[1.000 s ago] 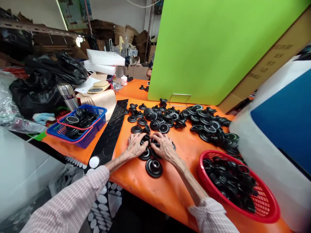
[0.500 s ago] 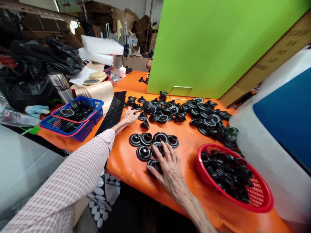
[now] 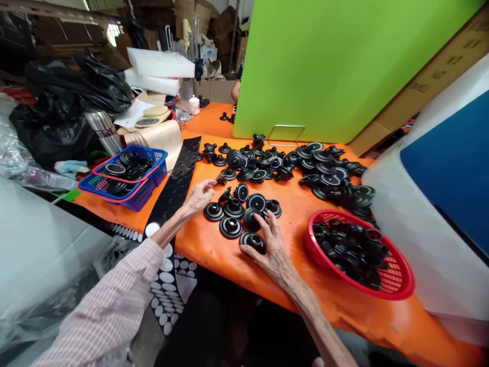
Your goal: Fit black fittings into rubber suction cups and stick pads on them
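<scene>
the left hand [image 3: 198, 196] pinched a small black part [image 3: 220, 178] above the sticker strip's [image 3: 176, 184] edge; the right hand [image 3: 272, 244] lay loose-fingered on the black caps [image 3: 237, 214], near the orange table's [image 3: 214, 252] front edge.

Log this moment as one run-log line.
left hand: pinching small black rubber part | right hand: resting on round black rubber caps | surface: orange table

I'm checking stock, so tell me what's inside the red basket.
The red basket holds a heap of black rubber caps, ring-shaped and loosely piled. Whatever lies beneath the top layer is covered, so any count is impossible.
</scene>
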Demonstrator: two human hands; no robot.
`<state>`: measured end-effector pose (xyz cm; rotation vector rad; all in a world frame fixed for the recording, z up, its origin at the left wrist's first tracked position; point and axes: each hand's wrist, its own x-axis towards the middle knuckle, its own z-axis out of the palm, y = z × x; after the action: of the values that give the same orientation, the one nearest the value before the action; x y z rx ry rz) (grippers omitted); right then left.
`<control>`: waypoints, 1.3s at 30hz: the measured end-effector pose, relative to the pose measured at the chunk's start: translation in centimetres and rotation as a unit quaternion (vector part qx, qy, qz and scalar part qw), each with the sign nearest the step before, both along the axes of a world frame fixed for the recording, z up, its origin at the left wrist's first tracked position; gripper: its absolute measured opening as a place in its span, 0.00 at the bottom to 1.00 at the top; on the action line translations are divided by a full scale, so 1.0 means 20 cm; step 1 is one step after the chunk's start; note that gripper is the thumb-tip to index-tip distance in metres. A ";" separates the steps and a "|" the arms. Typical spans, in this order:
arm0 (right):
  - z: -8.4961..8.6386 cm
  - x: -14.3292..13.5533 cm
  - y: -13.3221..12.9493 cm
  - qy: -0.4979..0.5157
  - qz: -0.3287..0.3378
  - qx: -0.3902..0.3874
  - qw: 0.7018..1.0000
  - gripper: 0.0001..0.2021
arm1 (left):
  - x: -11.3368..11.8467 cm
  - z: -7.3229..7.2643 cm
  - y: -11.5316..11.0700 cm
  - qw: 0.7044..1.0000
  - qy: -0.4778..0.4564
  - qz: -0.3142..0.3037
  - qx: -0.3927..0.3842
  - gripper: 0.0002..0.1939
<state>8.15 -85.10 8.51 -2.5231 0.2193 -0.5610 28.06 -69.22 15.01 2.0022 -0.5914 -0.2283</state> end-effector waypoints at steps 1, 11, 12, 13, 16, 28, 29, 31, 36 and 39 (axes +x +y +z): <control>0.02 -0.03 0.01 -0.019 -0.014 -0.003 1.000 0.32 | -0.02 0.00 0.10 1.000 -0.008 0.029 0.010 0.16; 0.04 -0.24 0.59 0.029 0.049 0.261 0.964 0.10 | -0.32 -0.22 0.84 0.916 0.090 0.390 -0.022 0.26; 0.01 -0.20 0.67 0.047 0.058 0.303 0.950 0.11 | -0.32 -0.24 0.84 0.908 0.126 0.394 -0.064 0.27; -0.03 -0.16 0.73 0.063 0.062 0.342 0.936 0.13 | -0.33 -0.25 0.83 0.903 0.151 0.391 -0.092 0.27; -0.10 -0.02 0.88 0.088 0.054 0.441 0.891 0.17 | -0.36 -0.24 0.80 0.907 0.203 0.344 -0.135 0.25; -0.15 -0.08 1.13 0.039 0.011 0.442 0.896 0.18 | -0.46 -0.11 0.89 0.892 0.409 0.103 -0.161 0.29; -0.13 -0.08 1.11 0.007 -0.014 0.382 0.924 0.19 | -0.46 -0.12 0.89 0.891 0.413 0.100 -0.162 0.30; -0.10 -0.05 1.07 -0.063 -0.037 0.261 0.963 0.19 | -0.46 -0.13 0.89 0.887 0.418 0.096 -0.170 0.31; -0.04 0.05 1.00 -0.095 0.036 0.148 0.984 0.14 | -0.47 -0.14 0.89 0.890 0.407 0.095 -0.184 0.26; -0.02 0.08 1.00 -0.086 0.031 0.141 0.986 0.12 | -0.47 -0.13 0.89 0.899 0.389 0.076 -0.184 0.25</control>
<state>9.75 -65.13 8.04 -2.1881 0.1448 -0.6705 18.57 -51.47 12.37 1.4121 0.0440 -0.7204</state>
